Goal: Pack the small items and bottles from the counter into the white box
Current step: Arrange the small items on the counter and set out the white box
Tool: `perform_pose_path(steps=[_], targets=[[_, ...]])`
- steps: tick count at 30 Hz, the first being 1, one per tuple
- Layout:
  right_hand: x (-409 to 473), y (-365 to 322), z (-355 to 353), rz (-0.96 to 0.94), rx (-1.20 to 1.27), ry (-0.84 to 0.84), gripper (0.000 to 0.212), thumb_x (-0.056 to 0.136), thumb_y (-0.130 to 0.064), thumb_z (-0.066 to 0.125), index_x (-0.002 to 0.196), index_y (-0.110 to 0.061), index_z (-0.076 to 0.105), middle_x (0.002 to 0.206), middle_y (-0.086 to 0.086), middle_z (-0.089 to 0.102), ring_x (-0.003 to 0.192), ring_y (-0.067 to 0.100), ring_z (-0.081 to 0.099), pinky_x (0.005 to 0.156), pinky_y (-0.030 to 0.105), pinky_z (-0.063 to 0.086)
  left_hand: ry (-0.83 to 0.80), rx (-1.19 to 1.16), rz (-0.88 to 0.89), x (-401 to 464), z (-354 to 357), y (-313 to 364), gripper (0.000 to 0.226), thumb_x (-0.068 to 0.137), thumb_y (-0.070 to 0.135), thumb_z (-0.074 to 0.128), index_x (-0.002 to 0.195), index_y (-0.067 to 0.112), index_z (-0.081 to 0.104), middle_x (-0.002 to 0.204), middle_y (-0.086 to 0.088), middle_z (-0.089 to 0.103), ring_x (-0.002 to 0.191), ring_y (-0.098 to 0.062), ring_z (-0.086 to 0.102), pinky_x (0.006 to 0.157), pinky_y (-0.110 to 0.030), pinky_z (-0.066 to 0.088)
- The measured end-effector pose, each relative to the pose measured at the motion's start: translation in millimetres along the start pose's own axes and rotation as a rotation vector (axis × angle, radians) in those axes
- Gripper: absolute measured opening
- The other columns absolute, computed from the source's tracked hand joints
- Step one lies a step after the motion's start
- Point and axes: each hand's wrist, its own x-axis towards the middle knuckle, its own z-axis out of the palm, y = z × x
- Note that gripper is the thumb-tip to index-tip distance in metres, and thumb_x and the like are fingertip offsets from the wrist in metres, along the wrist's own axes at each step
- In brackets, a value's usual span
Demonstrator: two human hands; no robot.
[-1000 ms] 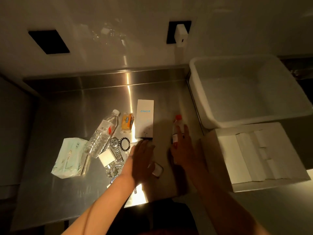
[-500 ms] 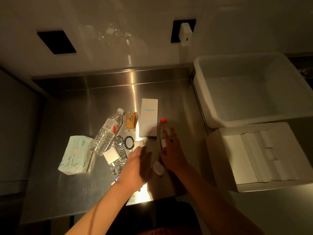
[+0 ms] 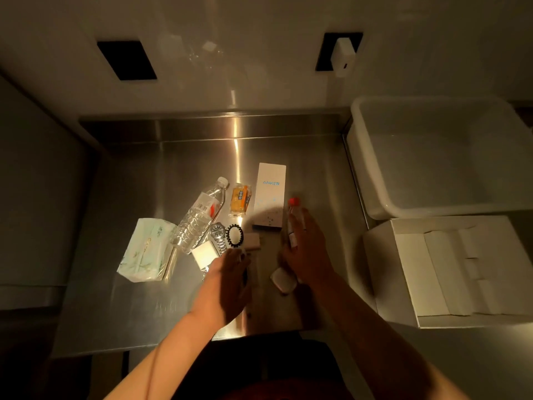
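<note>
**Kid:** Both hands look a bit different from a moment ago. Back then the right hand [image 3: 306, 249] lay over the little bottle with the red cap [image 3: 294, 219]. Now it is more on the side of it, and the left hand [image 3: 230, 280] has slid closer to the pile of small things.

**Helper:** Is the right hand holding that bottle?

**Kid:** It looks like it. The fingers lie along the bottle and the thumb comes in from the other side. I think it is a soft hold, just starting.

**Helper:** And the left hand?

**Kid:** It holds nothing. The fingers are loose, and it floats near the black hair band [image 3: 235, 235] and the watch [image 3: 218, 236].

**Helper:** Where does it all go?

**Kid:** Into the white box [image 3: 386, 272] on the right, past the edge of the counter [image 3: 144, 313]. It is open, with white card folded inside. Nothing from the counter is in it yet. The big water bottle [image 3: 199, 216], the tissue pack [image 3: 145, 251] and the tall Anker carton [image 3: 269, 194] lie on the counter.

**Helper:** What could go wrong?

**Kid:** The little bottle is round and smooth, so it could slip out of a soft hold and roll. The small white case [image 3: 283, 281] sits right under the right wrist, so the arm could bump it off the front edge.
</note>
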Motion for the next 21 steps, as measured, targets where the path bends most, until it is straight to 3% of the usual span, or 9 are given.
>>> perform_pose_path(steps=[3, 6, 8, 12, 16, 19, 21], targets=[[-9, -4, 9, -0.064, -0.018, -0.002, 0.081, 0.089, -0.032, 0.068, 0.160, -0.021, 0.028, 0.168, 0.012, 0.015, 0.152, 0.033, 0.021, 0.121, 0.050, 0.030, 0.010, 0.070, 0.032, -11, -4, -8, 0.053, 0.093, 0.040, 0.059, 0.144, 0.024, 0.057, 0.148, -0.009, 0.055, 0.139, -0.033, 0.047, 0.113, -0.046, 0.044], [-20, -12, 19, -0.124, 0.007, 0.029, 0.083, 0.085, -0.031, 0.070, 0.158, -0.024, 0.031, 0.167, 0.007, 0.017, 0.150, 0.029, 0.023, 0.119, 0.040, 0.021, 0.114, 0.032, 0.009, -23, -8, -14, 0.049, 0.081, 0.022, 0.080, 0.127, 0.015, 0.068, 0.135, -0.016, 0.063, 0.127, -0.042, 0.058, 0.107, -0.047, 0.046], [-28, -20, 26, -0.136, 0.040, 0.004, 0.086, 0.083, -0.025, 0.071, 0.157, -0.030, 0.026, 0.165, 0.004, 0.019, 0.149, 0.027, 0.025, 0.117, 0.039, 0.025, 0.142, 0.008, -0.031, -31, -12, -15, 0.051, 0.076, 0.017, 0.083, 0.125, 0.013, 0.070, 0.134, -0.016, 0.064, 0.126, -0.042, 0.058, 0.105, -0.049, 0.047], [-49, -30, 42, -0.187, 0.069, -0.048, 0.078, 0.088, -0.029, 0.063, 0.157, -0.028, 0.027, 0.161, 0.002, 0.026, 0.147, 0.021, 0.027, 0.112, 0.036, 0.030, 0.180, -0.010, -0.096, -50, -21, -16, 0.052, 0.081, 0.018, 0.078, 0.132, 0.020, 0.068, 0.144, -0.003, 0.060, 0.136, -0.032, 0.053, 0.106, -0.049, 0.049], [-66, -42, 56, -0.270, 0.063, -0.086, 0.063, 0.090, -0.035, 0.063, 0.148, -0.025, 0.041, 0.150, -0.002, 0.039, 0.138, 0.016, 0.037, 0.109, 0.030, 0.034, 0.073, -0.043, -0.115, -59, -25, -28, 0.056, 0.095, 0.033, 0.066, 0.149, 0.029, 0.052, 0.159, 0.006, 0.043, 0.149, -0.022, 0.035, 0.119, -0.044, 0.036], [-71, -54, 65, -0.281, 0.096, -0.127, 0.062, 0.085, -0.031, 0.064, 0.144, -0.021, 0.047, 0.145, 0.003, 0.047, 0.135, 0.021, 0.043, 0.108, 0.036, 0.044, 0.002, 0.007, -0.061, -59, -27, -36, 0.060, 0.090, 0.035, 0.068, 0.147, 0.025, 0.054, 0.156, 0.002, 0.045, 0.146, -0.025, 0.038, 0.119, -0.046, 0.034], [-70, -62, 68, -0.258, 0.134, -0.146, 0.060, 0.083, -0.027, 0.065, 0.141, -0.020, 0.051, 0.143, 0.003, 0.049, 0.134, 0.021, 0.044, 0.109, 0.034, 0.042, -0.023, 0.034, -0.014, -58, -28, -39, 0.060, 0.086, 0.035, 0.072, 0.143, 0.020, 0.059, 0.150, -0.004, 0.051, 0.141, -0.030, 0.045, 0.115, -0.049, 0.038]])
